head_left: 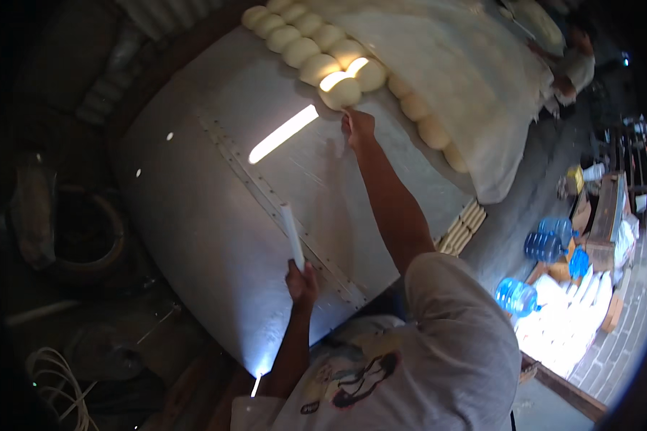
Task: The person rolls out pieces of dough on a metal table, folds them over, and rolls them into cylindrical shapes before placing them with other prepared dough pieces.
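A round, pale dough ball point(340, 95), partly sunlit, rests on the grey table point(187, 230); a slim white rod point(292, 233) slants well apart.

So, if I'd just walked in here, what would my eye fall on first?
Probably the rows of pale, round dough balls at the top of the metal table, partly under a whitish cloth, with the right hand at the nearest one. Next, the bright strip of light left of that hand, and the white stick upright in the left hand below. Blue jugs stand out at the far right.
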The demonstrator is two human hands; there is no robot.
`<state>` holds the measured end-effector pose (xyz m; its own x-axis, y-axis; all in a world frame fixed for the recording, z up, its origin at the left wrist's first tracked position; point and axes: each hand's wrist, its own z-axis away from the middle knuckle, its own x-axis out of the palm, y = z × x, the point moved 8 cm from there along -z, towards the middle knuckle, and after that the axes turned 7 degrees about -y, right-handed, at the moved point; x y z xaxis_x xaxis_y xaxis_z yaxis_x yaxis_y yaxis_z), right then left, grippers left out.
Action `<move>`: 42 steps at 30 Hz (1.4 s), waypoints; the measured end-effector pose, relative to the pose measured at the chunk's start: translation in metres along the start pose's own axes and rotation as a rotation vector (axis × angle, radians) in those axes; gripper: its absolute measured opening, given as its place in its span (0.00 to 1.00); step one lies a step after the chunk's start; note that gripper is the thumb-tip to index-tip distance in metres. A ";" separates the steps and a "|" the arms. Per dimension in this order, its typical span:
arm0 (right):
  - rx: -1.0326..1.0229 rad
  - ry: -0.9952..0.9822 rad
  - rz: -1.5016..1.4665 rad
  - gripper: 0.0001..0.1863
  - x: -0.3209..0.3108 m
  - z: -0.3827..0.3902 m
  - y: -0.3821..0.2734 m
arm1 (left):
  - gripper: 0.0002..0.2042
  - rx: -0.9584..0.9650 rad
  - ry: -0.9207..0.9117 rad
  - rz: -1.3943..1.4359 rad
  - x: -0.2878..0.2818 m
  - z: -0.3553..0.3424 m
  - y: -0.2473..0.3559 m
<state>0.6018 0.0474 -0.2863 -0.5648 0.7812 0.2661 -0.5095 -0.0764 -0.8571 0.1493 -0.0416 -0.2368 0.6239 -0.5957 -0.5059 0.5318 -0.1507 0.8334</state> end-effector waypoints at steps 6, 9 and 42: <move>-0.158 0.351 -0.867 0.09 0.046 -0.001 -0.039 | 0.17 0.070 -0.079 0.084 0.004 -0.001 0.012; -0.081 -0.145 -0.787 0.07 0.048 0.081 -0.041 | 0.17 0.043 -0.064 0.109 -0.006 -0.001 0.012; -0.933 -0.456 1.585 0.29 0.259 0.267 0.112 | 0.27 -0.055 0.468 -0.901 -0.206 -0.047 -0.043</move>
<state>0.2252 0.0760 -0.1957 -0.2800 0.1237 -0.9520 0.9582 -0.0252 -0.2851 0.0247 0.1251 -0.1787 0.1327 0.0920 -0.9869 0.9331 -0.3474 0.0931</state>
